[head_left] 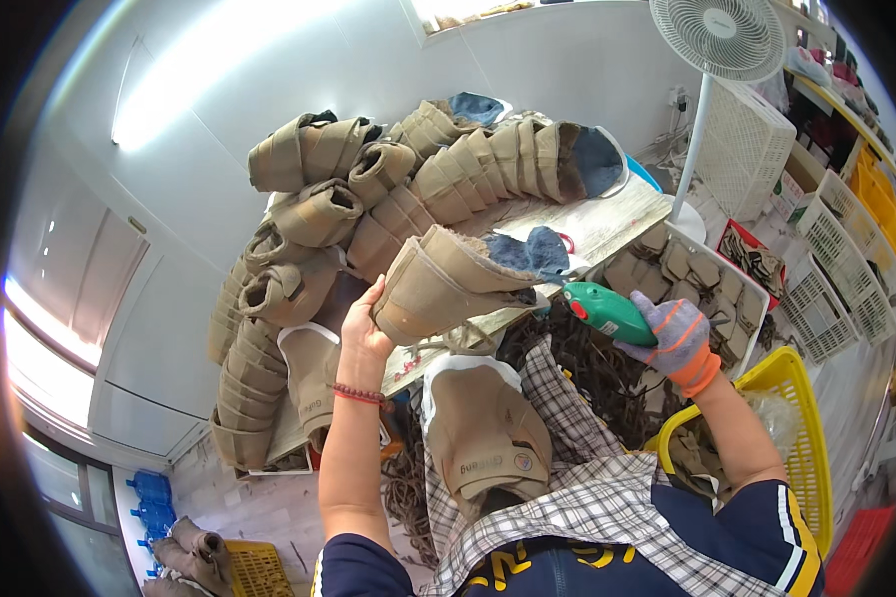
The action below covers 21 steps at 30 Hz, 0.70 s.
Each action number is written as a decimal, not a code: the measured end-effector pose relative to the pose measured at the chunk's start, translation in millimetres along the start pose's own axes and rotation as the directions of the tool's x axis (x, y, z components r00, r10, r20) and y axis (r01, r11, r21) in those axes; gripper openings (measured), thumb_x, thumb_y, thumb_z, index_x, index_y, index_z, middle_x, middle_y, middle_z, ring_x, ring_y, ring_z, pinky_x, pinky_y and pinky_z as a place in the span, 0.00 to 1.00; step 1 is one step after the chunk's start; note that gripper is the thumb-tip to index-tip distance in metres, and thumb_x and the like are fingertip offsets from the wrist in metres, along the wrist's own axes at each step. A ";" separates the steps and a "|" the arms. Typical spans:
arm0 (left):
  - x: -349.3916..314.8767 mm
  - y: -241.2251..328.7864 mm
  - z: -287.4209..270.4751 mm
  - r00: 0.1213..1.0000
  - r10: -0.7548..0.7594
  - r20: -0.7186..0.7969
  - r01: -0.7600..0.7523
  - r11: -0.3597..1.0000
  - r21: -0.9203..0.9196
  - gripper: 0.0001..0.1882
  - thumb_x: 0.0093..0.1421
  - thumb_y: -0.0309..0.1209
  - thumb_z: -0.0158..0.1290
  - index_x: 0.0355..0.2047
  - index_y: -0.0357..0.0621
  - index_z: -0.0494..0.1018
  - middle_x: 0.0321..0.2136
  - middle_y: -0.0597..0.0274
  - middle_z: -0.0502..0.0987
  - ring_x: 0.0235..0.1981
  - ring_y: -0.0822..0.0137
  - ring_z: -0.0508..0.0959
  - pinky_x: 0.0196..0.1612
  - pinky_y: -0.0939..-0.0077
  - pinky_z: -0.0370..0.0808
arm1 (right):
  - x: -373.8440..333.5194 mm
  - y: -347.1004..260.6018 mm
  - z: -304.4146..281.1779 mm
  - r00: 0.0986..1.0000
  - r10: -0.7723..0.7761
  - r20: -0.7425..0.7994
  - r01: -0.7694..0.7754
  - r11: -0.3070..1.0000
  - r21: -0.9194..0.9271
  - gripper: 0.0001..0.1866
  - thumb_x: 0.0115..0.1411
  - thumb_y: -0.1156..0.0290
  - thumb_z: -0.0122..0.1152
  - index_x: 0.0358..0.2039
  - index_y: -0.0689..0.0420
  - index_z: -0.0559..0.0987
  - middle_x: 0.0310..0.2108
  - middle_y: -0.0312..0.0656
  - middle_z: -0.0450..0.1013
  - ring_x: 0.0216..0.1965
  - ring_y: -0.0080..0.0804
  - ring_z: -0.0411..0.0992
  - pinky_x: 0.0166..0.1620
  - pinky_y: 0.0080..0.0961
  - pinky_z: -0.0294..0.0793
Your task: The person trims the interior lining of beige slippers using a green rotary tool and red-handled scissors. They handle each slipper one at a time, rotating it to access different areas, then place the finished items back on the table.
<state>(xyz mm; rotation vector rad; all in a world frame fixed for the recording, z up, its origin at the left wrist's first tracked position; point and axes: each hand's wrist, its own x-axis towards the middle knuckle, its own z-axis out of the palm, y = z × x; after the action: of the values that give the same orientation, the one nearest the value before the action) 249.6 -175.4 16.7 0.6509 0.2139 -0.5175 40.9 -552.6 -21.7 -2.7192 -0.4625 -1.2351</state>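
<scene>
My bare left hand (pixel 370 323), a red bead bracelet at its wrist, grips a tan shoe upper (pixel 438 289) by its left side. Blue fuzzy lining shows at the upper's right end, along with a whitish edge. In a grey and orange glove, my right hand (pixel 679 343) is closed around green electric scissors (pixel 607 313). Their nose points left at the upper's lined end; whether the blades touch it I cannot tell. A second tan upper (pixel 488 428) with a white rim lies on my lap over a checked apron (pixel 567 408).
Nested tan uppers (pixel 488 164) are heaped on the worktable (pixel 617 224). Right of it, a white bin (pixel 757 298) holds tan pieces, near dark strip scraps (pixel 548 343). A yellow basket (pixel 816 448) stands by my right elbow. A white fan (pixel 719 30) and stacked crates (pixel 846 239) stand beyond.
</scene>
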 end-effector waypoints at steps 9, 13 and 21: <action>-9.9 -15.8 -16.2 0.999 0.010 0.042 -0.007 0.998 -0.069 0.16 0.67 0.32 0.40 0.49 0.34 0.69 0.49 0.47 0.73 0.50 0.51 0.73 0.56 0.51 0.68 | 12.3 -24.9 7.3 0.999 -0.001 -0.035 0.005 0.992 0.128 0.37 0.38 0.56 0.76 0.49 0.59 0.74 0.23 0.38 0.72 0.22 0.36 0.70 0.26 0.30 0.69; -26.8 -32.8 -0.5 0.996 0.067 0.057 -0.064 0.997 -0.049 0.17 0.67 0.33 0.42 0.51 0.37 0.68 0.51 0.49 0.71 0.52 0.52 0.71 0.57 0.51 0.67 | 17.5 -35.6 11.3 0.995 0.089 -0.044 -0.077 0.972 0.222 0.34 0.38 0.54 0.75 0.46 0.58 0.77 0.24 0.41 0.74 0.22 0.38 0.71 0.27 0.30 0.71; -61.6 -53.9 4.6 0.918 0.311 0.246 -0.339 0.938 0.079 0.21 0.65 0.33 0.47 0.56 0.40 0.64 0.53 0.57 0.71 0.53 0.57 0.71 0.55 0.56 0.69 | 33.2 -65.4 20.6 0.906 0.360 0.223 -0.421 0.711 0.563 0.30 0.42 0.57 0.75 0.44 0.59 0.77 0.29 0.45 0.77 0.27 0.33 0.76 0.33 0.25 0.75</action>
<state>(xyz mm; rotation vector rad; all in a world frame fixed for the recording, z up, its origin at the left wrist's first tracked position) 169.1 -190.5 13.5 0.7207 -0.1465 -0.2805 55.0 -478.4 -11.5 -2.1652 -0.2087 -0.6834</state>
